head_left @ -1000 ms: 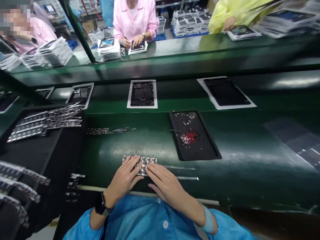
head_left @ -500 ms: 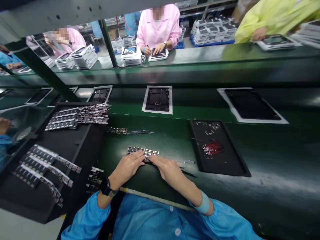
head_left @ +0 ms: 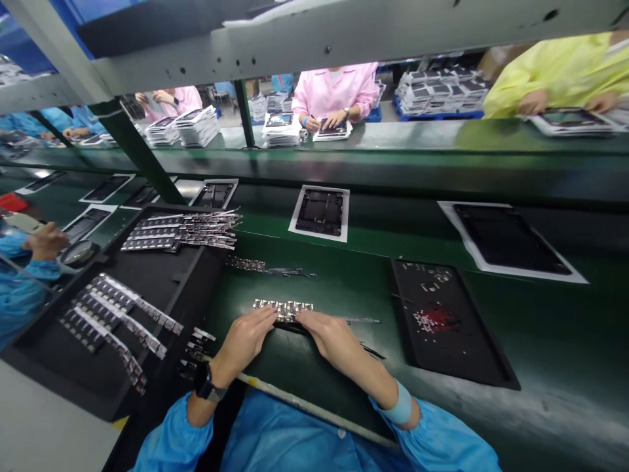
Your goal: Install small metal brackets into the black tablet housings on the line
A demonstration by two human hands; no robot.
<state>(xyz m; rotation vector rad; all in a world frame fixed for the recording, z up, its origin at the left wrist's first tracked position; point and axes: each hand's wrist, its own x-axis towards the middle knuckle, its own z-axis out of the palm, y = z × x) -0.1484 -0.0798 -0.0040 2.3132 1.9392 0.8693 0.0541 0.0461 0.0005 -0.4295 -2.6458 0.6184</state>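
My left hand [head_left: 246, 339] and my right hand [head_left: 327, 335] lie side by side on the green bench, fingertips pressed on a small panel of circuit boards [head_left: 284, 308]. Both hands have their fingers curled down onto its near edge. The panel lies flat, its far half showing beyond my fingers. I wear blue sleeves, a black watch on the left wrist and a blue strap on the right wrist.
A black tray [head_left: 457, 357] with small red and silver parts sits to the right. A large black tray [head_left: 147, 275] with several board strips fills the left. Tablet shells on white sheets [head_left: 320, 213] ride the belt behind. People in pink and yellow work opposite.
The view has tilted upward, bringing the overhead frame into sight. My hands stay on the panel, with only slight shifts of the fingers.
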